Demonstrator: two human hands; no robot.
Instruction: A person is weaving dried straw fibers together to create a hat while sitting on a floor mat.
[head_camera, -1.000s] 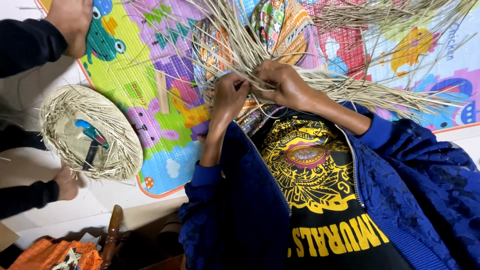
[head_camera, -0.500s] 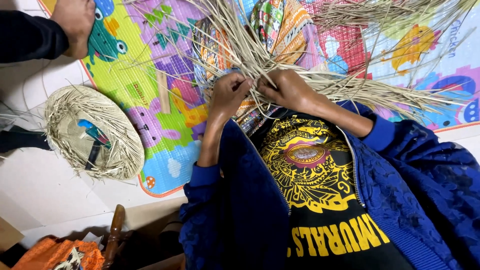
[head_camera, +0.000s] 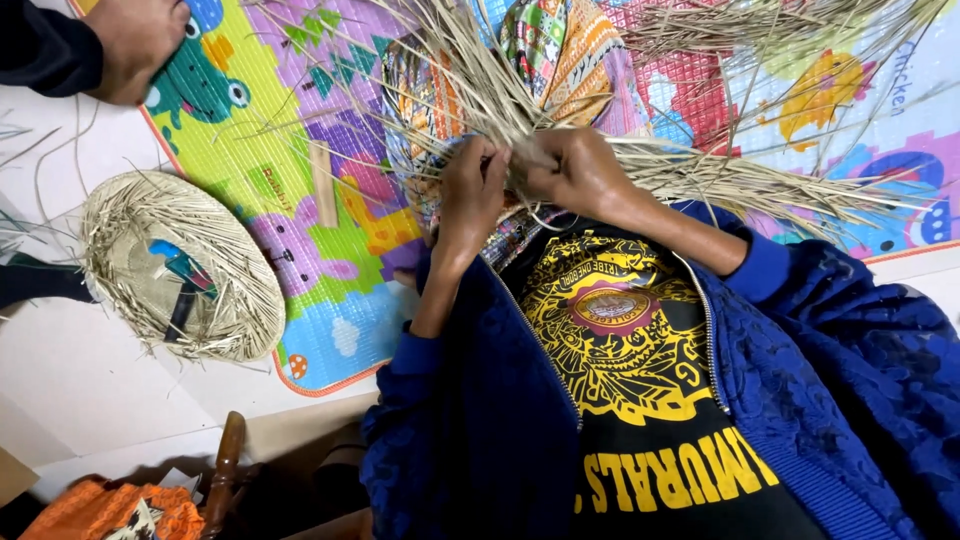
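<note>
My left hand (head_camera: 470, 190) and my right hand (head_camera: 575, 170) meet at the middle of a bundle of dry straw strands (head_camera: 700, 175) and pinch them. The strands fan out up and to the right over a colourful play mat (head_camera: 300, 120). Under the straw lies a round piece covered in patterned cloth (head_camera: 560, 55). Both my arms wear blue jacket sleeves over a black shirt with a yellow print.
A round woven straw piece (head_camera: 180, 265) with loose ends lies at the left on the pale floor. Another person's hand (head_camera: 135, 40) in a dark sleeve rests on the mat's top left corner. A wooden stick (head_camera: 322, 185) lies on the mat. An orange bundle (head_camera: 110, 510) and a wooden handle (head_camera: 222, 470) sit at the bottom left.
The other person's hand beside the round straw piece has pulled away out of view. My hands have worked closer together on the straw bundle.
</note>
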